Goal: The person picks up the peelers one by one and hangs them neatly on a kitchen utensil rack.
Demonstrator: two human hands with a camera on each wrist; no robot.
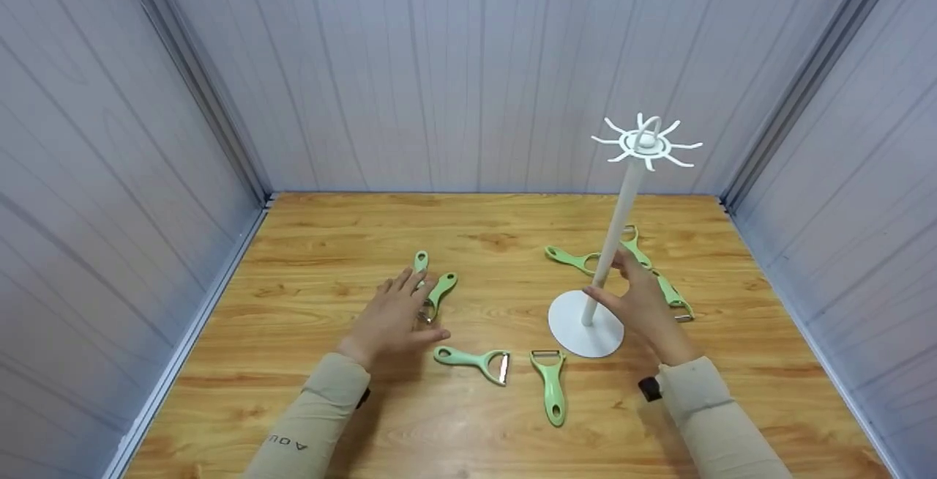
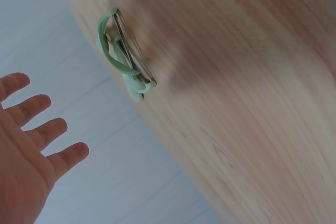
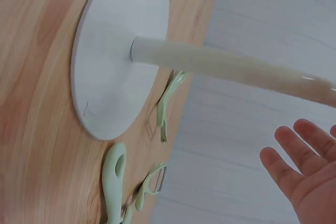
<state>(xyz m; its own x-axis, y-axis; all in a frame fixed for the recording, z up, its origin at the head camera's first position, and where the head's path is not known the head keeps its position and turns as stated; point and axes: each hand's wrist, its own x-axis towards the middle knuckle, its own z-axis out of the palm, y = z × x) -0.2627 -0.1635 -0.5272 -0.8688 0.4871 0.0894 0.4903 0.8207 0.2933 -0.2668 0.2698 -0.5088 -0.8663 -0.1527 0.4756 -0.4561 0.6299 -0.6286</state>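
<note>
A white stand with a round base [image 1: 569, 327], an upright pole [image 1: 621, 212] and a ring of hooks on top [image 1: 667, 148] rises at the right of the table. My right hand [image 1: 648, 307] is beside the pole, thumb and fingers spread; in the right wrist view its straight fingers [image 3: 291, 163] are apart from the pole [image 3: 210, 62]. Palm down, my left hand [image 1: 388, 318] hovers with spread fingers over the table. Close to its fingertips lie two green Y-shaped peelers, one darker [image 1: 443, 287] and one paler [image 1: 421, 259], partly hidden by the hand.
In front lie a pale green peeler [image 1: 465, 357] and another green peeler [image 1: 554, 390]. Behind and right of the stand are several more, including one peeler [image 1: 565, 255] left of the pole and one peeler [image 1: 669, 291] past my right hand. Panel walls [image 1: 439, 76] enclose the wooden table [image 1: 307, 237].
</note>
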